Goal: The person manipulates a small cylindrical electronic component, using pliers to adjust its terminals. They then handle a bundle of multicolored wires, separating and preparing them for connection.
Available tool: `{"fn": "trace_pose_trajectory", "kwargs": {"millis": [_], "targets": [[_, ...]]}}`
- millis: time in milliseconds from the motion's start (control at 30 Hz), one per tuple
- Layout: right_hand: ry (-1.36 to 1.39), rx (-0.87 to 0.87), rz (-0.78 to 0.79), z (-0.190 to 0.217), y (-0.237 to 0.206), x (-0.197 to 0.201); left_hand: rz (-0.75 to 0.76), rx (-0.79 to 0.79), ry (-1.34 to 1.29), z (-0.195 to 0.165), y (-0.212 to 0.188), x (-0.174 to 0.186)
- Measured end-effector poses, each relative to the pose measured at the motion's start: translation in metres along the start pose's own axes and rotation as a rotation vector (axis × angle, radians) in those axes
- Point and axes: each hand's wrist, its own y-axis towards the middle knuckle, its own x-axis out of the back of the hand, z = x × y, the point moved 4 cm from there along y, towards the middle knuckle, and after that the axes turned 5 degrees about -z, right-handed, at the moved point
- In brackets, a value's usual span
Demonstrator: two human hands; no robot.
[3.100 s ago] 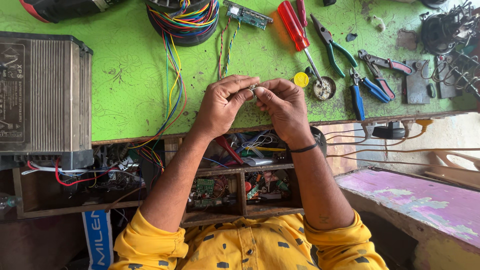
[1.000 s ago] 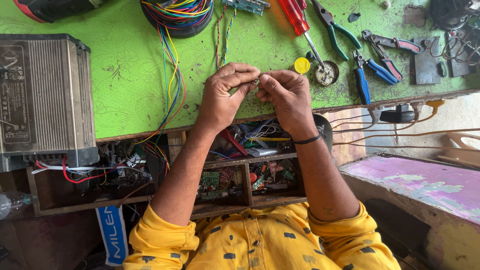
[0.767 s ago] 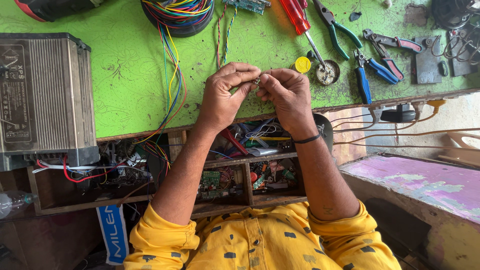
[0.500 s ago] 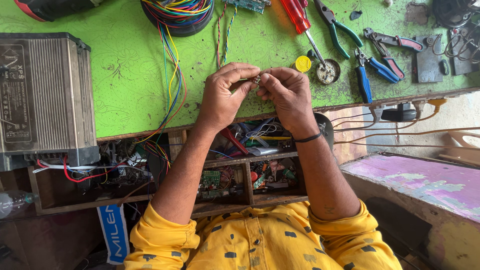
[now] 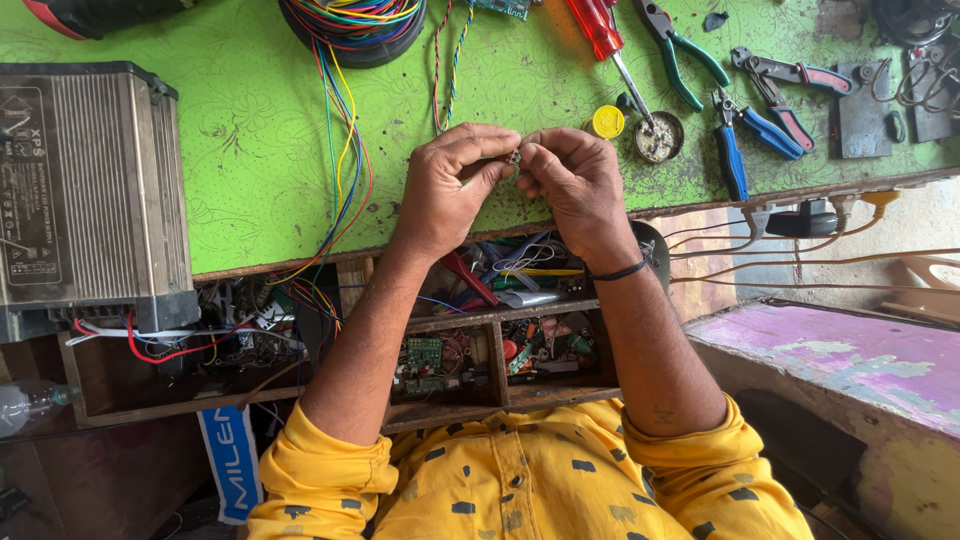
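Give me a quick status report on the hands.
Left hand and right hand together, pinching a small metal part over the green bench. Nothing between them.

The small part [image 5: 514, 157] pinched between the left hand [image 5: 450, 190] and right hand [image 5: 575, 185] is mostly buried under fingertips and too tiny to make out. The far edge cuts off the wire coil [image 5: 352, 25], the red screwdriver [image 5: 598, 25] handle and a circuit board [image 5: 503, 8]. On the left, the grey metal box [image 5: 90, 190] runs out of view. At the far right, dark clutter [image 5: 915, 60] blurs together. The near drawer [image 5: 500, 340] is partly hidden behind both forearms.
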Motion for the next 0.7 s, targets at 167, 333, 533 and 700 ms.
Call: {"fn": "trace_pose_trajectory", "kwargs": {"millis": [167, 333, 533, 700], "targets": [[0.023, -0.012, -0.005, 0.007, -0.002, -0.003, 0.007, 0.042, -0.091, 0.004, -0.002, -0.001], [-0.189, 0.298, -0.051, 0.032, -0.018, -0.025, -0.027, 0.148, -0.349, 0.012, 0.000, 0.001], [-0.687, 0.609, -0.089, 0.050, -0.030, -0.037, 0.046, 0.181, -0.398, 0.021, -0.002, 0.000], [-0.698, 0.657, -0.141, 0.047, -0.028, -0.030, 0.041, 0.173, -0.347, 0.017, -0.001, 0.000]]}}
